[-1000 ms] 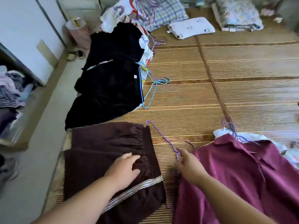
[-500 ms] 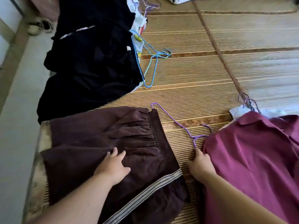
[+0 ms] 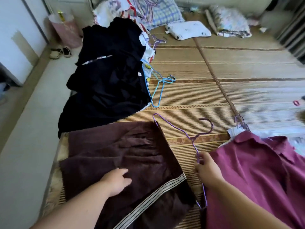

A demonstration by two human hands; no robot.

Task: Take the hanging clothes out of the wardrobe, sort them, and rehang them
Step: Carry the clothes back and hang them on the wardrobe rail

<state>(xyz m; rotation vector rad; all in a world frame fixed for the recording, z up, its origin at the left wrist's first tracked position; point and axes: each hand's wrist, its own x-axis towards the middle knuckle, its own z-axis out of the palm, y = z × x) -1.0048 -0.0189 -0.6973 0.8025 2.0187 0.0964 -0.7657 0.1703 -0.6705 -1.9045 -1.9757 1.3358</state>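
Clothes (image 3: 107, 80) cover the woven mat (image 3: 247, 71); left grip (image 3: 115, 180) spread on brown garment (image 3: 123, 149), right grip (image 3: 208, 167) pinching purple hanger (image 3: 192, 139).

Clothes (image 3: 107, 83), hangers (image 3: 163, 80) on woven mat (image 3: 231, 71)

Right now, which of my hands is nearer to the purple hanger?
Right. The right hand holds the purple hanger by its wire; the left hand rests flat on the brown garment, off to the left, not touching the wire.
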